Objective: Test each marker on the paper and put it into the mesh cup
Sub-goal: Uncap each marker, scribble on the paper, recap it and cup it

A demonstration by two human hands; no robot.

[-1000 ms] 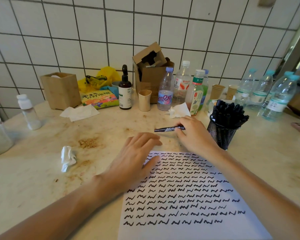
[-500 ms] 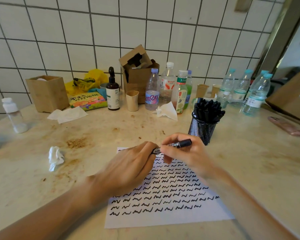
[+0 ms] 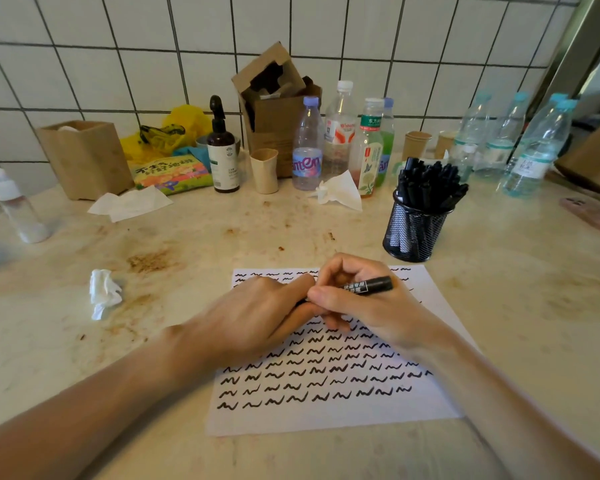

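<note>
Both hands meet over the top part of the paper (image 3: pixel 326 414), which is covered w/ rows of black squiggles. R hand (image 3: pixel 364 306) has fingers curled round a black marker (image 3: pixel 371 285), barrel lying across it, butt end sticking out to the R side past the knuckles. L hand (image 3: pixel 257 317) comes in from the L, fingertips curled round the marker's other end right against the R thumb; can't tell if cap is on or off, that end is hidden btwn the hands. Mesh cup (image 3: pixel 414 233) sits just beyond the R hand, off the paper's far R corner, packed w/ black markers. Crumpled tissue (image 3: pixel 103 292) lies well to the L of the L hand on the stained counter (image 3: pixel 499 289).
</note>
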